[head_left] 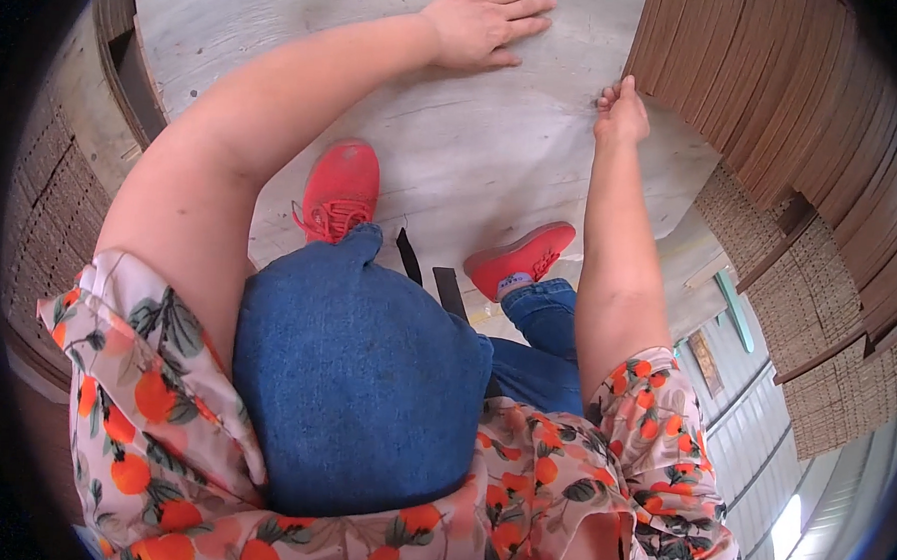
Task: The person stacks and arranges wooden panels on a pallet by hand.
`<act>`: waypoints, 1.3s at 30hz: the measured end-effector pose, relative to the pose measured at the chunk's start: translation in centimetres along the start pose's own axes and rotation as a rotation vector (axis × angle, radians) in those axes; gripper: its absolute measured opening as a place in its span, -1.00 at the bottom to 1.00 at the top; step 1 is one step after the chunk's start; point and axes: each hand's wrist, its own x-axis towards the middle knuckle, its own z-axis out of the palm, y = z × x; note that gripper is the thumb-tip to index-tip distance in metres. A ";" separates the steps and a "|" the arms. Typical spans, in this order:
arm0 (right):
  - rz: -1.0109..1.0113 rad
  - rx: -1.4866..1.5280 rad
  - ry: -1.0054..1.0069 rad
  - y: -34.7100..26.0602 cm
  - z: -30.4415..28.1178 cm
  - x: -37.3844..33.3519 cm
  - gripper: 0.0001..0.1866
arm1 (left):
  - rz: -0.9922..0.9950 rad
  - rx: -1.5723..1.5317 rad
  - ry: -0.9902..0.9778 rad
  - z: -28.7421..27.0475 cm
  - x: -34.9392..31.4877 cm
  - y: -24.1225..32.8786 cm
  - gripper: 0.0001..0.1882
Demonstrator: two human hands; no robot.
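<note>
**Hands on a plywood sheet beside stacked brown panels**

Plywood fills the far middle of the view: a pale, scuffed plywood sheet (444, 150) lying flat, seen from above by a person bending over it. The left hand (485, 23) rests palm down on the far part of the sheet, its fingers (525, 8) stretched out flat and close together, gripping nothing. The right hand (621, 112) is further right and a little nearer, at the sheet's right edge, just where the stack of brown panels (767, 84) begins. Its fingers are curled together with the tips touching the lower left corner of that stack; whether they actually pinch a panel edge cannot be told from here.

The stack of thin brown panels stands on edge at the far right, leaning in a fanned row. Below it, further right, lie layers of corrugated cardboard (827, 327), with more corrugated layers along the left rim.

Nearer the camera, two red shoes stand on the sheet: the left shoe (340, 190) beside the raised knee, the right shoe (521, 258) pointing right. The person wears blue jeans (354, 376) and a pink shirt printed with oranges and dark leaves (549, 495). Two short dark straps (429, 274) lie on the sheet between the shoes.
</note>
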 end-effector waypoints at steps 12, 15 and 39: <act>-0.198 -0.163 -0.029 -1.1 -1.0 -1.8 -0.72 | -0.035 0.105 0.126 -0.7 -0.4 0.7 -0.40; -0.226 -0.202 -0.024 -1.2 -1.4 -1.6 -0.70 | -0.028 0.103 0.129 -0.7 -0.1 0.8 -0.40; -0.256 -0.304 -0.005 -3.2 -2.5 -1.9 -0.65 | -0.014 0.076 0.133 0.2 0.2 0.4 -0.39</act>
